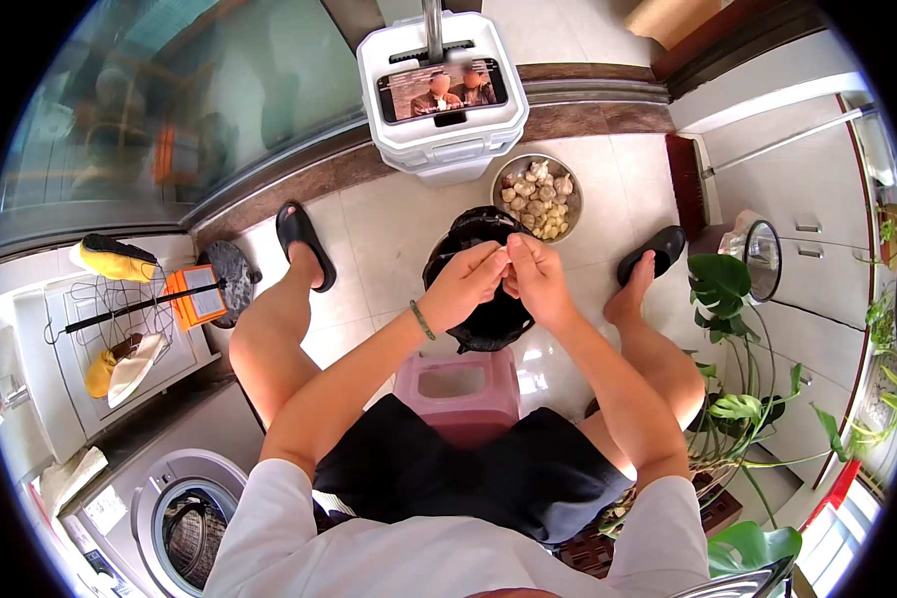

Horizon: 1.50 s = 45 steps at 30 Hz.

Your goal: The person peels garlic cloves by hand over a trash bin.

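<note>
My left hand [465,283] and my right hand [537,276] meet in front of me with their fingertips pinched together. Between them is a small pale bit that looks like a garlic clove, mostly covered by the fingers. Right below the hands is a bin lined with a black plastic bag [490,327]. Just beyond it, to the right, a round metal bowl [580,211] rests on the floor. It holds several whole garlic bulbs [538,186] and some peeled cloves [550,227]. A green bracelet [422,320] circles my left wrist.
A pink plastic stool [458,399] stands between my legs. Ahead, a phone [443,90] playing a video lies on a white bucket [448,149]. Leafy plants [720,284] are at right; a washing machine [184,518] and a wire rack [120,314] are at left.
</note>
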Each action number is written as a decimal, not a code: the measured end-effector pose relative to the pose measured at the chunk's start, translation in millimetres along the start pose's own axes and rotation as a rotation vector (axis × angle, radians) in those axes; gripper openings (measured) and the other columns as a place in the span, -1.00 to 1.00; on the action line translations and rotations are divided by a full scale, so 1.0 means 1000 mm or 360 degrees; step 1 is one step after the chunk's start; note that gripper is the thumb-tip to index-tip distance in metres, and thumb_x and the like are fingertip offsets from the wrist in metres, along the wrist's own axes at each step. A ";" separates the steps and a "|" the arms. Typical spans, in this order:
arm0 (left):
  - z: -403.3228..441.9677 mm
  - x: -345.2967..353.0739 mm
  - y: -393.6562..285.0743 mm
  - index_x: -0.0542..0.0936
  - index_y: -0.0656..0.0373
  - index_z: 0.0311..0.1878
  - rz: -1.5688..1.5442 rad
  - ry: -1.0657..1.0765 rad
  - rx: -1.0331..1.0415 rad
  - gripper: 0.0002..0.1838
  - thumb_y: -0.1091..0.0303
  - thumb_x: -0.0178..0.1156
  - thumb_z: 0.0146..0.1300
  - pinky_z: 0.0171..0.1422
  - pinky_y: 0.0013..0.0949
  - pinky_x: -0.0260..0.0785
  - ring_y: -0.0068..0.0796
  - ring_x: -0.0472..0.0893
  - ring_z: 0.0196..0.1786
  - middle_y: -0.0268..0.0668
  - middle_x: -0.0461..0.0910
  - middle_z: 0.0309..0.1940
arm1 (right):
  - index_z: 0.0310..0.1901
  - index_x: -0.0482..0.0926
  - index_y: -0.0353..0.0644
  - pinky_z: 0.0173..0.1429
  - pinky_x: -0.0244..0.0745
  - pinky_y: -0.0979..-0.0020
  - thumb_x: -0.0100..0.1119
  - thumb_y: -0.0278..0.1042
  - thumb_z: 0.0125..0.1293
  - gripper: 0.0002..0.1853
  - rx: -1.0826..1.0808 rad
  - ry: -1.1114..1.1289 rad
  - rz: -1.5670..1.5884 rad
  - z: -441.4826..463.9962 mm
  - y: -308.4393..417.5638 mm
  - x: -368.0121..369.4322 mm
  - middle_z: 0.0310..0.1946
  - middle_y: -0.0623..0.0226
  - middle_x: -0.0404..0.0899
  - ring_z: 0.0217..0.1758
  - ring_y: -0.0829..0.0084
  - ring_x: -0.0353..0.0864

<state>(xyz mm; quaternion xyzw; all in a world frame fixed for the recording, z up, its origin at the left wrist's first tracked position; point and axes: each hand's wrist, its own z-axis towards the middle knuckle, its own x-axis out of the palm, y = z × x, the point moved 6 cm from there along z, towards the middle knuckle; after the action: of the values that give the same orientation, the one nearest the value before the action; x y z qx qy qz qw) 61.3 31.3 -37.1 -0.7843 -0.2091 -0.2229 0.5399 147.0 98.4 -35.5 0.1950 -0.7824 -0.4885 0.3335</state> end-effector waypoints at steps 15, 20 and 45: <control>-0.005 0.002 -0.005 0.40 0.12 -0.24 -0.0012 -0.0070 0.0116 -0.71 0.13 -0.08 0.55 -0.40 -0.56 0.12 -0.72 0.15 -0.51 -0.55 0.20 -0.53 | -0.47 0.42 -0.15 -0.58 0.10 0.58 -0.06 -0.18 0.55 -0.61 0.0189 0.0078 0.0263 0.003 0.001 0.008 -0.68 0.58 0.27 -0.66 0.73 0.16; -0.008 -0.004 -0.006 0.41 0.15 -0.32 0.0349 -0.0261 0.0126 -0.67 0.14 -0.05 0.54 -0.42 -0.55 0.12 -0.71 0.14 -0.52 -0.57 0.17 -0.55 | -0.45 0.44 -0.21 -0.52 0.17 0.55 -0.06 -0.20 0.55 -0.62 -0.0073 0.0006 -0.0152 0.003 -0.002 0.004 -0.63 0.53 0.37 -0.60 0.72 0.23; -0.012 0.008 -0.015 0.22 -0.01 -0.55 -0.0130 -0.0073 -0.0310 -0.45 -0.14 -0.21 0.54 -0.49 -0.55 -0.03 -0.71 0.07 -0.59 -0.57 0.10 -0.65 | -0.39 0.38 -0.24 -0.42 0.34 0.29 0.19 -0.38 0.30 -0.80 -0.1007 0.0108 -0.1364 -0.020 0.067 0.018 -0.50 0.24 0.35 -0.50 0.22 0.41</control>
<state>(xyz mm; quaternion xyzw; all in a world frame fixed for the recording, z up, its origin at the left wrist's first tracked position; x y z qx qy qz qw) 58.0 25.5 -17.7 -0.8287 -0.2306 -0.2459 0.4467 149.4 104.3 36.4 0.4029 -0.4358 -0.7863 0.1717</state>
